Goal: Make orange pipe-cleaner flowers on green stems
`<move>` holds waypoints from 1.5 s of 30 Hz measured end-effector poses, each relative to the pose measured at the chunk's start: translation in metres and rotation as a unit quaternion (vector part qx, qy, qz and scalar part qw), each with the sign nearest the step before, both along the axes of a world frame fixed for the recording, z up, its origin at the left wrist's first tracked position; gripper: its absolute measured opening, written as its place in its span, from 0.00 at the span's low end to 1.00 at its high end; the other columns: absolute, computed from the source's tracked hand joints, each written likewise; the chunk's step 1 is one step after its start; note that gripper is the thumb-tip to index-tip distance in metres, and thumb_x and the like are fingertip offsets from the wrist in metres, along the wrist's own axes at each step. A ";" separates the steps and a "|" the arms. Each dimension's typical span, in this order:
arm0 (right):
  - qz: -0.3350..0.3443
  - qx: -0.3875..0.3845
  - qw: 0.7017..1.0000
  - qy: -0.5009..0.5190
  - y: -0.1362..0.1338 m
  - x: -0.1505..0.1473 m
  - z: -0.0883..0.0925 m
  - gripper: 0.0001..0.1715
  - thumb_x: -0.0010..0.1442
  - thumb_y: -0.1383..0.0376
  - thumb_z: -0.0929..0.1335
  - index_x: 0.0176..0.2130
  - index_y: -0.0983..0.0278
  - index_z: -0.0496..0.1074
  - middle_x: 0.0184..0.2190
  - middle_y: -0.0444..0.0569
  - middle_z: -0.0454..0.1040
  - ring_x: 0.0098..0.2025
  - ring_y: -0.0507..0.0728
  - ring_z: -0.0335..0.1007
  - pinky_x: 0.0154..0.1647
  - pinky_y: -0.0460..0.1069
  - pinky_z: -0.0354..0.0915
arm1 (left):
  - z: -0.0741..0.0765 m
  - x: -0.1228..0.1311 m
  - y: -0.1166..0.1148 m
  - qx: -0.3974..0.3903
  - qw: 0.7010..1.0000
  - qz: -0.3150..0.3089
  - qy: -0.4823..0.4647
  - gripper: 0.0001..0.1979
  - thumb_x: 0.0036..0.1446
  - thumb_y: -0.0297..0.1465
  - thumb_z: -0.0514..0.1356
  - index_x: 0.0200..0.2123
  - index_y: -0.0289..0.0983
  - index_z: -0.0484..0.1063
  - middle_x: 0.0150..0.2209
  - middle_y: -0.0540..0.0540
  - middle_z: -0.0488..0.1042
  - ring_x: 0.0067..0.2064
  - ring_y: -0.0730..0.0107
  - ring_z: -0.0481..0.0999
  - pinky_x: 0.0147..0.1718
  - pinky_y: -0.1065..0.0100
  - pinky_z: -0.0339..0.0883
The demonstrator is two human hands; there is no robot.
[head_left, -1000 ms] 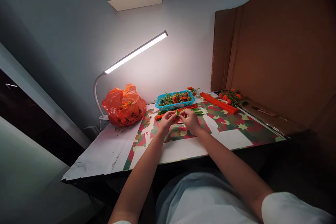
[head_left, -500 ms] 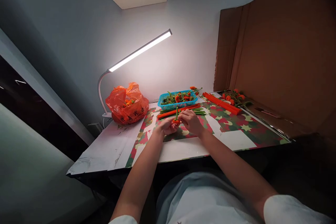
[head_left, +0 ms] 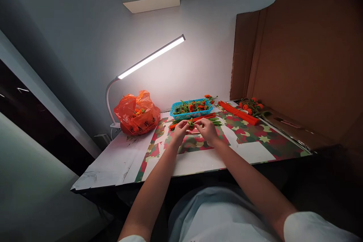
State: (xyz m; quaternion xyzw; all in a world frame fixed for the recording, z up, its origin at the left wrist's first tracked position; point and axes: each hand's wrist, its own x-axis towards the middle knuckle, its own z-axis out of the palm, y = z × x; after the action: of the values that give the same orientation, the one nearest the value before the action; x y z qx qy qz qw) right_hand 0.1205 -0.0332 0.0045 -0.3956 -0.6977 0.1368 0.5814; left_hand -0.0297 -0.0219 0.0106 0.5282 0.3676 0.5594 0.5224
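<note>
Broadly, faced a plain pale grey wall [head_left: 207,60], with a tall folded sheet of brown cardboard [head_left: 306,56] along the right side. Looked down on a wide white table [head_left: 204,161], partly covered in red, green and cream camouflage-patterned sheeting [head_left: 244,134]. At its left rear, saw a slim white bar-shaped lamp [head_left: 151,57], lit, on a curved neck. Below the lamp, saw a crumpled, translucent orange plastic bag [head_left: 137,121] with dark printed lettering and orange flower heads [head_left: 138,112] inside. Right of the bag, saw a shallow blue openwork plastic basket [head_left: 191,115] holding green stems [head_left: 183,107] and orange blooms [head_left: 191,107]. Farther right, found a bundle of long orange-red strips [head_left: 239,114] lying at a slant, near loose round orange flowers [head_left: 245,106] beside the cardboard. Just in front of the basket, spotted thin green and orange-red strips [head_left: 214,121], partly hidden from view. Over the middle of the table, held the left hand [head_left: 179,132] and right hand [head_left: 208,131] close together, with thumbs and fingertips drawn into a narrow pinch. Between both sets of fingertips, gripped a small green piece [head_left: 191,123], too small to make out in detail.
</note>
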 end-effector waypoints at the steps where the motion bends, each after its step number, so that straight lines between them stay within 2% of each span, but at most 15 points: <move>1: 0.009 -0.019 1.000 0.018 0.001 0.000 0.000 0.06 0.56 0.65 0.66 0.31 0.63 0.74 0.31 0.48 0.75 0.34 0.55 0.68 0.33 0.49 0.61 | -0.001 0.000 0.000 0.012 1.000 0.005 0.012 0.17 0.40 0.40 0.68 0.30 0.36 0.71 0.26 0.50 0.72 0.27 0.74 0.72 0.24 0.74 0.64; 4: 0.060 -0.056 0.996 0.045 0.001 -0.002 0.000 0.11 0.55 0.63 0.66 0.38 0.62 0.75 0.35 0.48 0.76 0.33 0.54 0.67 0.32 0.48 0.62 | -0.002 0.001 0.002 0.032 0.999 0.008 0.034 0.19 0.40 0.42 0.68 0.32 0.35 0.72 0.25 0.50 0.72 0.26 0.75 0.71 0.24 0.73 0.64; 7: 0.109 -0.087 0.988 0.061 -0.002 -0.003 0.002 0.15 0.55 0.62 0.66 0.42 0.61 0.75 0.34 0.48 0.75 0.32 0.53 0.67 0.32 0.48 0.64 | -0.004 0.000 0.003 0.036 0.999 0.008 0.019 0.21 0.38 0.42 0.69 0.34 0.36 0.71 0.26 0.51 0.72 0.26 0.76 0.70 0.22 0.75 0.62; 11: 0.150 -0.131 0.977 0.077 -0.003 -0.002 0.003 0.15 0.55 0.59 0.64 0.39 0.63 0.75 0.34 0.48 0.74 0.34 0.54 0.67 0.34 0.48 0.65 | -0.004 -0.001 0.004 -0.001 1.000 -0.018 -0.003 0.20 0.38 0.42 0.70 0.29 0.34 0.70 0.26 0.50 0.72 0.26 0.77 0.70 0.22 0.76 0.60; 13: 0.142 -0.127 0.980 0.064 -0.002 -0.001 0.003 0.13 0.55 0.58 0.65 0.35 0.63 0.74 0.32 0.47 0.74 0.32 0.53 0.67 0.33 0.48 0.64 | -0.003 0.000 0.004 -0.034 0.999 -0.029 -0.016 0.19 0.38 0.42 0.70 0.27 0.33 0.71 0.26 0.48 0.72 0.26 0.77 0.70 0.23 0.76 0.60; 18: 0.056 -0.078 0.993 0.061 0.000 -0.001 0.001 0.09 0.54 0.60 0.66 0.28 0.63 0.71 0.27 0.46 0.72 0.28 0.53 0.65 0.30 0.47 0.62 | 0.002 -0.001 0.003 -0.096 0.991 -0.048 -0.082 0.15 0.39 0.36 0.69 0.30 0.35 0.73 0.32 0.46 0.75 0.30 0.75 0.73 0.29 0.74 0.67; 23: -0.010 -0.037 0.997 0.063 0.001 0.000 0.000 0.06 0.53 0.62 0.67 0.28 0.63 0.70 0.28 0.47 0.72 0.29 0.54 0.65 0.30 0.48 0.62 | -0.002 -0.003 0.004 -0.032 0.997 -0.031 -0.068 0.16 0.37 0.31 0.70 0.31 0.35 0.72 0.31 0.48 0.75 0.33 0.71 0.75 0.37 0.68 0.69; 28: 0.000 -0.023 0.999 0.026 0.000 -0.002 -0.002 0.08 0.52 0.60 0.69 0.30 0.63 0.72 0.28 0.48 0.74 0.29 0.55 0.67 0.31 0.49 0.63 | -0.006 -0.002 0.005 0.080 0.997 -0.004 -0.009 0.18 0.39 0.33 0.70 0.36 0.37 0.73 0.36 0.47 0.76 0.38 0.68 0.75 0.39 0.66 0.68; 31: -0.018 -0.020 0.999 0.035 -0.002 -0.004 -0.002 0.08 0.53 0.61 0.69 0.28 0.63 0.73 0.27 0.48 0.74 0.28 0.55 0.67 0.31 0.50 0.63 | -0.008 0.000 0.005 0.120 0.992 0.000 0.024 0.18 0.39 0.32 0.70 0.35 0.37 0.73 0.38 0.46 0.75 0.41 0.68 0.74 0.39 0.68 0.68; 40: -0.013 -0.014 0.998 0.054 -0.005 -0.006 -0.001 0.05 0.52 0.66 0.66 0.27 0.62 0.72 0.27 0.47 0.75 0.31 0.55 0.69 0.34 0.50 0.64 | -0.008 0.002 0.002 0.140 0.989 0.009 0.048 0.18 0.41 0.31 0.69 0.37 0.38 0.72 0.40 0.46 0.74 0.42 0.67 0.74 0.39 0.69 0.69; 45: -0.002 -0.022 0.998 0.050 -0.002 -0.005 -0.002 0.05 0.52 0.65 0.65 0.27 0.62 0.70 0.26 0.46 0.73 0.29 0.55 0.68 0.32 0.49 0.63 | -0.006 0.001 0.000 0.123 0.992 -0.003 0.036 0.14 0.41 0.33 0.68 0.34 0.36 0.74 0.38 0.45 0.75 0.40 0.67 0.74 0.41 0.67 0.68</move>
State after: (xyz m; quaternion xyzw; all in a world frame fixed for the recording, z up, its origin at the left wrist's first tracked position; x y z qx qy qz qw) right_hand 0.1153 -0.0355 0.0023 -0.4023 -0.6635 0.1712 0.6071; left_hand -0.0283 -0.0220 0.0048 0.6093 0.3125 0.5798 0.4415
